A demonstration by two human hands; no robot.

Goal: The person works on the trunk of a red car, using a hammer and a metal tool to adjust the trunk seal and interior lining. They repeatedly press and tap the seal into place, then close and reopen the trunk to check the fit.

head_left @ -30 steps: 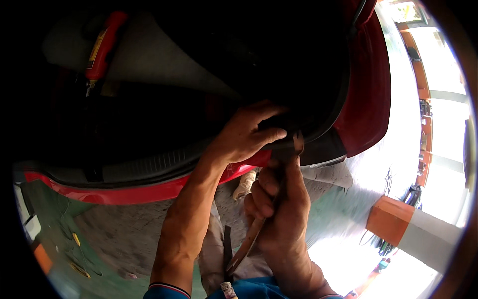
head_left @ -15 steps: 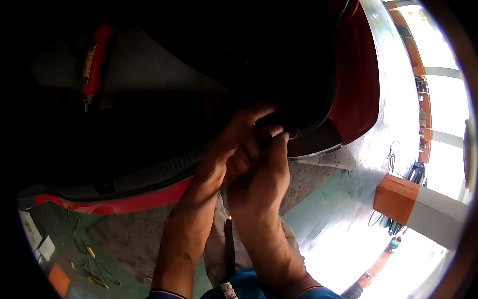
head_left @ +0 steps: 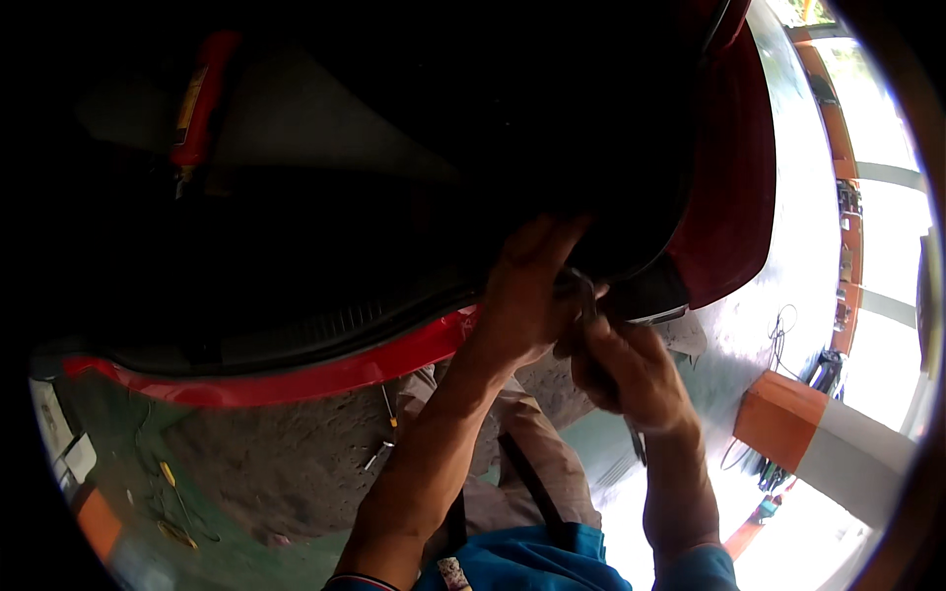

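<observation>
My right hand [head_left: 631,369] is closed around a metal hand tool [head_left: 588,294], its kind unclear; a curved grey end shows above the fist and a narrow end juts out below the wrist. Beside it, my left hand [head_left: 532,286] reaches into the corner of a red car's open trunk. Its fingers look stretched out against the dark trim, though the tips are lost in shadow. Both hands are close together over the right end of the trunk sill [head_left: 335,320], near the red tail light [head_left: 734,207]. Where the tool's working end meets the car is too dark to make out.
A red fire extinguisher [head_left: 202,103] lies inside the dark trunk at the left. The red bumper edge [head_left: 246,387] runs below the sill. On the floor mat [head_left: 266,463] lies a yellow-handled screwdriver [head_left: 391,414]. An orange-and-grey post [head_left: 783,419] stands at the right.
My right hand has drawn back, down and right, and the grey tool now shows in it. My left hand has shifted slightly right, its fingers stretching out more. The view has shifted a little.
</observation>
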